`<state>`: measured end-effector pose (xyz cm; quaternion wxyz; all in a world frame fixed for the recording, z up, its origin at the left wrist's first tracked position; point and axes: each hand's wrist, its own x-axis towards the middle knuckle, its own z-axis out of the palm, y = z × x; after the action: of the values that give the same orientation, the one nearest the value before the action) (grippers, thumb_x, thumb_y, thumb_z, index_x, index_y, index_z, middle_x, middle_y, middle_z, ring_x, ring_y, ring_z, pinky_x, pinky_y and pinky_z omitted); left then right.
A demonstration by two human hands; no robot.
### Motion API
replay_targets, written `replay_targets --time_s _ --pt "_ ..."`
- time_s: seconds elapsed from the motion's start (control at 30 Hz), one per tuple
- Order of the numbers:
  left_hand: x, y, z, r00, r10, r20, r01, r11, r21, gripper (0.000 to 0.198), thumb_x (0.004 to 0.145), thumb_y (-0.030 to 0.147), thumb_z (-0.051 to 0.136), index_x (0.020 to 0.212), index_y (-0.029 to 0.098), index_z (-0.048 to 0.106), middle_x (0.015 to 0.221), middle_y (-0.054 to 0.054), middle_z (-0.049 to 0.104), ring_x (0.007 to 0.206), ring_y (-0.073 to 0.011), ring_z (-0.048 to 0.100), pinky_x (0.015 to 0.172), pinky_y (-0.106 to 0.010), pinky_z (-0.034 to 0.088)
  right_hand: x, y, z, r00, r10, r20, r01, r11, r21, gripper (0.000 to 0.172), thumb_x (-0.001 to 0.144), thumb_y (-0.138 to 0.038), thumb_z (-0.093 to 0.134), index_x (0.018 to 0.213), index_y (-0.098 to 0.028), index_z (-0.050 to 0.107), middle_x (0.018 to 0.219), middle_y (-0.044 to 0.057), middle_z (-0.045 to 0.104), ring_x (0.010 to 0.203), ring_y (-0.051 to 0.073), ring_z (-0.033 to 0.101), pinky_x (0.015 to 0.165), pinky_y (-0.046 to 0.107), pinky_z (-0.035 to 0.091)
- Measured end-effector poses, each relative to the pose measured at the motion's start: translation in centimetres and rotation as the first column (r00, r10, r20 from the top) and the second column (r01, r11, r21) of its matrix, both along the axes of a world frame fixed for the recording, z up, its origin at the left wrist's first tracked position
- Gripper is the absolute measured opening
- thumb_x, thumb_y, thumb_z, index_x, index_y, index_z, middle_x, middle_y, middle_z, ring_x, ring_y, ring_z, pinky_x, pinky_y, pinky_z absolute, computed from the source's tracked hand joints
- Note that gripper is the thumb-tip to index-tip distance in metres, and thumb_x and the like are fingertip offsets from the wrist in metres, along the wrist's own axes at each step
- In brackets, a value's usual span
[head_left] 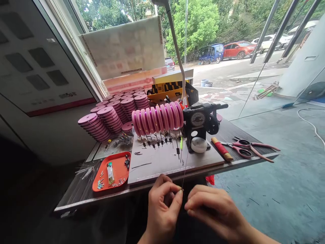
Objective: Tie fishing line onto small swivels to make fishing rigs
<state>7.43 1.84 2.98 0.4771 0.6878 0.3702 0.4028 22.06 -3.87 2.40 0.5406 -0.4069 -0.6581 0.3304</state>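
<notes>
My left hand (164, 206) pinches a thin line (186, 166) between thumb and forefinger, just off the front edge of the table. A tiny brass-coloured piece shows at those fingertips. Close beside it, my right hand (213, 208) has thumb and fingers pressed together; whatever they hold is too small to make out. The line runs up towards a black hand-cranked winder (203, 118) with a round dial. Several pink foam spools (157, 118) sit side by side on its shaft, with small black pieces (162, 143) hanging below on short lines.
An orange tray (116, 156) with a small bottle and tiny parts stands on the left. Stacked pink spools (111, 118) fill the back left. Scissors (240, 149), pliers (264, 147) and a red-wrapped stick (220, 147) lie right. A lamp arm (176, 47) rises behind.
</notes>
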Motion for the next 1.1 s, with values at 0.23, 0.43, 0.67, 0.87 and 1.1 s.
replay_targets --time_s 0.23,0.43,0.67,0.87,1.1 --pt "-0.1 0.5 -1.0 0.972 -0.102 0.211 0.146 0.968 -0.205 0.011 0.069 0.026 0.064 0.064 0.017 0.066 0.068 0.001 0.046 0.059 -0.0109 0.039 0.056 -0.023 0.033 1.5 0.9 3.8 0.987 -0.103 0.124 0.107 0.994 -0.028 0.023 0.090 -0.027 0.048 0.072 -0.018 0.058 0.070 -0.001 0.054 0.063 0.010 0.052 0.057 0.019 0.039" --pt "-0.2 0.8 -1.2 0.970 -0.058 0.235 0.133 0.939 -0.317 0.004 0.066 0.021 0.066 0.065 0.017 0.067 0.069 0.001 0.051 0.050 -0.0072 0.037 0.049 -0.022 0.030 3.1 1.2 5.7 0.776 0.024 0.631 0.053 0.993 -0.103 0.027 0.090 -0.018 0.045 0.063 -0.018 0.044 0.072 -0.002 0.048 0.062 0.010 0.046 0.057 0.021 0.035" --pt "-0.1 0.7 -0.7 0.971 -0.064 0.230 0.138 0.937 -0.321 0.006 0.067 0.022 0.068 0.065 0.016 0.067 0.069 0.001 0.048 0.049 -0.0067 0.041 0.046 -0.021 0.031 3.0 2.1 6.0 0.622 0.115 0.774 -0.007 0.990 -0.142 0.022 0.087 -0.015 0.048 0.065 -0.018 0.049 0.072 0.000 0.051 0.060 0.011 0.046 0.054 0.022 0.032" --pt "-0.4 0.9 -1.4 0.981 -0.064 0.185 0.115 0.953 -0.280 0.013 0.070 0.029 0.069 0.066 0.017 0.066 0.060 0.003 0.046 0.049 -0.0082 0.037 0.049 -0.022 0.031 2.8 2.3 6.2 0.603 0.138 0.785 -0.048 0.989 -0.136 0.020 0.085 -0.012 0.049 0.066 -0.017 0.050 0.071 0.000 0.052 0.061 0.011 0.046 0.054 0.021 0.031" --pt "-0.5 0.9 -1.3 0.987 -0.068 0.145 0.101 0.967 -0.234 0.014 0.069 0.030 0.070 0.066 0.018 0.066 0.065 0.001 0.049 0.056 -0.0107 0.039 0.060 -0.024 0.035 2.6 2.7 5.5 0.580 0.102 0.808 -0.045 0.995 -0.093 0.018 0.084 -0.013 0.049 0.068 -0.017 0.054 0.071 0.001 0.056 0.061 0.012 0.049 0.053 0.023 0.030"
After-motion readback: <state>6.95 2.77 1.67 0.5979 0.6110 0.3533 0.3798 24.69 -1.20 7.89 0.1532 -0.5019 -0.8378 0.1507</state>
